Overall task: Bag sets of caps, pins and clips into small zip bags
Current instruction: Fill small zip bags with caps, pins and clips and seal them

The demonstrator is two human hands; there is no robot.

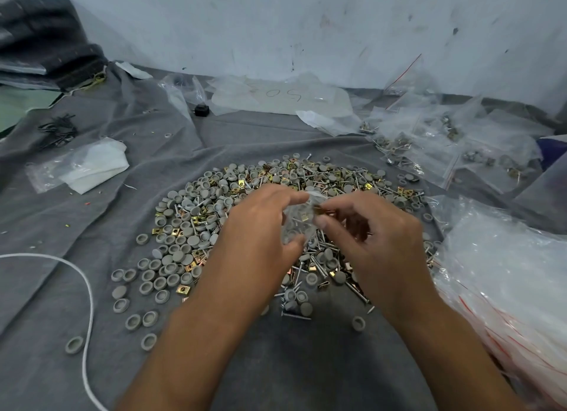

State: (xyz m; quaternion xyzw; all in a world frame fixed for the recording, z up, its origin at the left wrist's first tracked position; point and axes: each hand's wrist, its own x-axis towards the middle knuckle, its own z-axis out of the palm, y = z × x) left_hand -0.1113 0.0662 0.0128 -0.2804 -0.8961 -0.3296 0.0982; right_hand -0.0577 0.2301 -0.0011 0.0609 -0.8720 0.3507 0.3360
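The light is soft, cool and even, rather dim, with no hard shadows; only weak shade lies under the forearms in the lower middle. The plastic bags (503, 275) at the right edge give pale glare. The wide lens bends the edges of the frame. The fingertips in the centre are slightly blurred.

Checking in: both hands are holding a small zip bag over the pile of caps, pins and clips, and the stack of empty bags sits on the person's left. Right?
Not quite. The head view shows the stack of empty bags on the person's right, not left. The rest holds: the left hand and right hand hold the small zip bag over the pile.
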